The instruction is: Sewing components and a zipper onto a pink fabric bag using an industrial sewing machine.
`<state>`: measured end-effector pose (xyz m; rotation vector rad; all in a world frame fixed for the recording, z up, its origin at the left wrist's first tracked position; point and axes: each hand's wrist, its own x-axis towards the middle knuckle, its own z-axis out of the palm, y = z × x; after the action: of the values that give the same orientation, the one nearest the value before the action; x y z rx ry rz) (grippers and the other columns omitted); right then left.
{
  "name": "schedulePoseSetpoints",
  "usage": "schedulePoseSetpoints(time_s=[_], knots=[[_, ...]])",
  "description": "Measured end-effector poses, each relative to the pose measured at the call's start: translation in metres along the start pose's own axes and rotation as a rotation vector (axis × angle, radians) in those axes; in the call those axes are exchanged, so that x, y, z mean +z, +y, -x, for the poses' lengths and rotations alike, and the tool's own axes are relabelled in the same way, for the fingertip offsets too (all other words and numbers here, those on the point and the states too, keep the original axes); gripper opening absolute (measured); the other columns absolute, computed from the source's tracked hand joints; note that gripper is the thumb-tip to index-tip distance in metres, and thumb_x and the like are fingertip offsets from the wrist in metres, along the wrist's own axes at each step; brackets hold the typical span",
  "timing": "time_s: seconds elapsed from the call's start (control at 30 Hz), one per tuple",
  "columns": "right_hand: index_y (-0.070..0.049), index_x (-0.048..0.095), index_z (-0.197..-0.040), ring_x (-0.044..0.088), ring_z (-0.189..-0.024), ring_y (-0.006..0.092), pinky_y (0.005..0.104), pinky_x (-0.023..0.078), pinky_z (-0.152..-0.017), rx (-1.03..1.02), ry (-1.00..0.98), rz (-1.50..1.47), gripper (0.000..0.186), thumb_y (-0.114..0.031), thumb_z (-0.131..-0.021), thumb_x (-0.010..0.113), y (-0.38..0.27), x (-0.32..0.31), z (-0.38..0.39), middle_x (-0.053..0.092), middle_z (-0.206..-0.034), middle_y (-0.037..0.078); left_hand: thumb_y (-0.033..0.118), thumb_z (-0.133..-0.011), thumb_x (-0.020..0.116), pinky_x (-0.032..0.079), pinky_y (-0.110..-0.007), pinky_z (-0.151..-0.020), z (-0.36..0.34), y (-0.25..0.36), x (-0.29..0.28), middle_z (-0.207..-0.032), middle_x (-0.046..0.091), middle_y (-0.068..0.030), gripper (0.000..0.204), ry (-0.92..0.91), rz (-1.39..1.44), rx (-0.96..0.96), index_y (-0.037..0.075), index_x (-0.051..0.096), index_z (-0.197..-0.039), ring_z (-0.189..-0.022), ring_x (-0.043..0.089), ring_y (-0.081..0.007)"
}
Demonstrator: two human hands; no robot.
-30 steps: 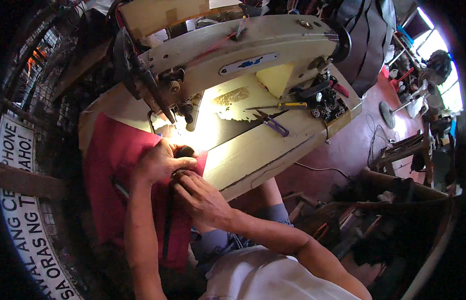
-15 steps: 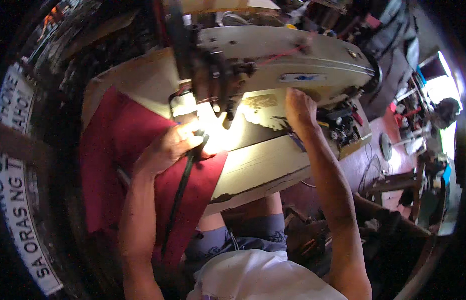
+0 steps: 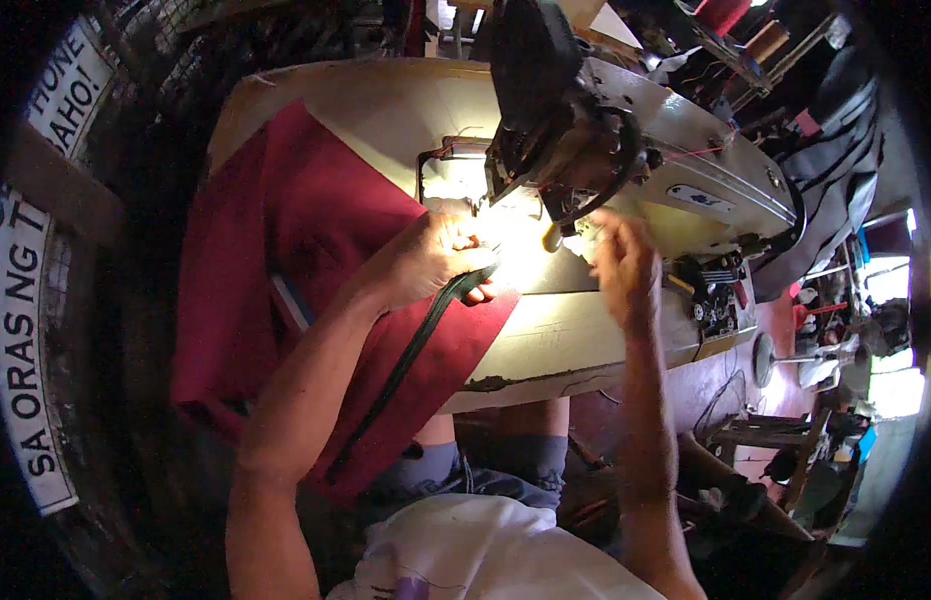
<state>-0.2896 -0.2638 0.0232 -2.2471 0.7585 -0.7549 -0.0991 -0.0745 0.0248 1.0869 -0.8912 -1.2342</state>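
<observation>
My left hand (image 3: pixel 436 260) pinches a dark strip like a zipper tape (image 3: pixel 386 388) at the edge of red fabric (image 3: pixel 244 245), just below the lit needle area of the sewing machine (image 3: pixel 556 130). The strip runs down over the fabric. My right hand (image 3: pixel 628 268) is raised just right of the needle area, fingers curled; whether anything is between them is too small and glary to make out. The fabric hangs over the near left edge of the cream table (image 3: pixel 486 350).
Spools (image 3: pixel 716 20) stand at the back. Metal parts or tools (image 3: pixel 716 305) lie at the table's right end, beside dark draped material (image 3: pixel 836 175). A pedestal fan (image 3: pixel 771 358) and wooden clutter are on the right. Printed signs (image 3: pixel 31 340) hang at the left.
My right hand left the strip about half a second ago, reached rightward under the machine arm, and now sits nearer the needle. My left hand still holds the fabric and strip. The view has swung.
</observation>
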Motion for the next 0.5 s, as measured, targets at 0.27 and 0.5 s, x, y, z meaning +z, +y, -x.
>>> schedulePoseSetpoints(time_s=[0.27,0.5], knots=[[0.0,0.055,-0.104,0.063,-0.078,0.0127,0.0286,0.054,-0.07,0.278,-0.006,-0.886,0.013,-0.007,-0.097,0.046,-0.033,0.067,0.038,0.06,-0.088,0.005,0.015,-0.095,0.061,0.055,-0.028,-0.062,0.001,-0.002,0.003,-0.082,0.064,-0.0069,0.014,0.138,-0.084,-0.046,0.002,0.059,-0.099,-0.072,0.065,-0.0137],[-0.001,0.053,-0.106,0.051,-0.076,0.0117,0.0281,0.045,-0.065,0.48,-0.018,-1.06,0.015,-0.008,-0.093,0.05,-0.049,0.061,0.036,0.055,-0.085,0.005,0.015,-0.093,0.064,0.056,-0.029,-0.063,-0.003,-0.001,0.0,-0.086,0.068,-0.0071,0.015,0.117,-0.168,0.043,0.001,0.063,-0.098,-0.073,0.066,-0.013]])
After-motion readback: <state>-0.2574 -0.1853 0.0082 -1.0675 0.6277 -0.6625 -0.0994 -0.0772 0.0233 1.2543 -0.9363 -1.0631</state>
